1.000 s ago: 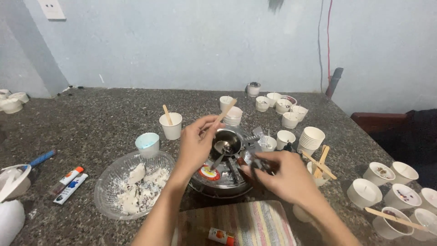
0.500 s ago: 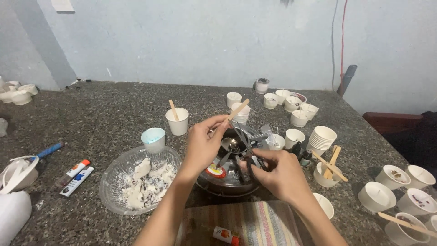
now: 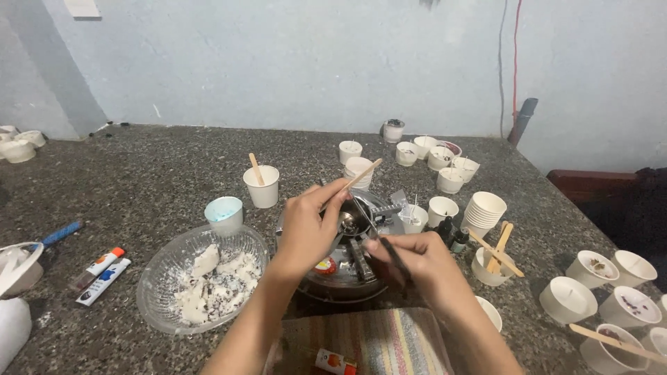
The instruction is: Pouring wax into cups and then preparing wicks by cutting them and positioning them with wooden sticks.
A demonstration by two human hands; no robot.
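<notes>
Head view: your left hand (image 3: 306, 232) pinches a flat wooden stick (image 3: 361, 175) between thumb and forefinger, near its lower end, so the free end angles up and to the right above the small metal pot (image 3: 347, 221). Your right hand (image 3: 417, 267) has its fingers (image 3: 396, 244) closed round the handle end of dark metal tongs (image 3: 372, 232), whose tips reach up toward the pot's rim. The pot sits on a round burner (image 3: 340, 267) in the middle of the desk (image 3: 160, 163).

The stick looks light, stiff and dry, easy to hold with two fingers; keep hold of the end away from the pot, since the wetted end may turn slick. The pot is probably hot and holds liquid, so take it by the rim with the tongs, squeezed firmly; smooth metal on metal could slip.

To your left a clear bowl (image 3: 156, 305) holds white lumps; a pale blue cup (image 3: 224, 214) stands just behind it. Small white cups (image 3: 445, 163) crowd the right side.
</notes>
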